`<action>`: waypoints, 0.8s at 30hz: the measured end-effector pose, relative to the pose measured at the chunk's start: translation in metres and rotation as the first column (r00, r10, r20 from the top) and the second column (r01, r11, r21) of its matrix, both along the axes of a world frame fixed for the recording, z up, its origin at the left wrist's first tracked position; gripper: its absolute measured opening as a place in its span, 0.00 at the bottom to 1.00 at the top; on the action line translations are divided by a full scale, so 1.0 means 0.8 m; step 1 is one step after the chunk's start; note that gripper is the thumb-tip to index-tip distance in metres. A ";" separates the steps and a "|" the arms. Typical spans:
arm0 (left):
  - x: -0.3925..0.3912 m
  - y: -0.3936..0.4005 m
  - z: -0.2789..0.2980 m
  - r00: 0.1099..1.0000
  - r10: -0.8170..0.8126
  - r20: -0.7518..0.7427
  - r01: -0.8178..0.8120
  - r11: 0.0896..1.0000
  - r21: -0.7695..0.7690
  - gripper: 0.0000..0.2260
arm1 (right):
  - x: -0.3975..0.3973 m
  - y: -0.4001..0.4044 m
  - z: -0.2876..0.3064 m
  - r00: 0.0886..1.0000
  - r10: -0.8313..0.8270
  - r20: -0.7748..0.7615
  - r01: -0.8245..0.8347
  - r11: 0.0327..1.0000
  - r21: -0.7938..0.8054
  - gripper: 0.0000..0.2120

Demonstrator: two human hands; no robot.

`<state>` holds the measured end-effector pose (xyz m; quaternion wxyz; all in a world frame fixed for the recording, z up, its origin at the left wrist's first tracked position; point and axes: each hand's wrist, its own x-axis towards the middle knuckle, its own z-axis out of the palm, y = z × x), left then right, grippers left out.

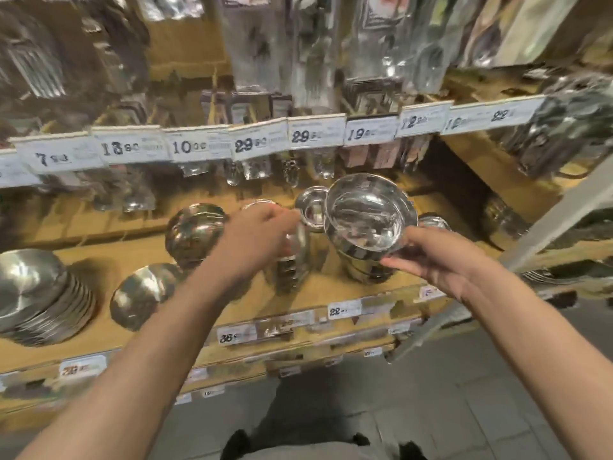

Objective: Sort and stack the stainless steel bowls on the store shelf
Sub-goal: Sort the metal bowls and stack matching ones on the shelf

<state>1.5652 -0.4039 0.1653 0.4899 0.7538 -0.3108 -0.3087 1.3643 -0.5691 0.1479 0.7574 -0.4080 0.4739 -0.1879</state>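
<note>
The right hand point(434, 263) pinches the near rim of the top bowl point(370, 212), thumb above and fingers below, so this grip holds the bowl tilted, its mouth turned up and toward the camera; the bowl sits on, or just above, a stack of bowls point(361, 263) on the wooden shelf point(132, 247), and whether it is fully nested I cannot tell; the left hand point(255, 237) curls round the top of a narrower stack point(295, 260) just to the left, fingers wrapped over its upper edge, though blur hides exactly what they pinch.

The relation that matters: the tilted bowl lies straight ahead of and slightly above the right grip, directly over its stack, so my guess is that the next move is a short lowering to level the rim and seat it; the right hand is plainly the nearer one, the left being busy with the neighbouring stack.

The top bowl is polished, mirror-bright, wide and shallow with a rolled rim; a small bowl point(311, 207) stands just behind and left of it; further left lie a domed upturned bowl point(195, 230), another overturned bowl point(142, 293) near the shelf front, and a leaning pile of plates point(39, 300); price tags point(199, 147) line the shelf above.
</note>
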 end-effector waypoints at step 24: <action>-0.086 -0.197 -0.119 0.935 0.278 -0.221 -0.258 0.959 0.116 0.08 | -0.017 -0.173 -0.100 0.914 0.166 -0.370 -0.281 0.917 -0.282 0.09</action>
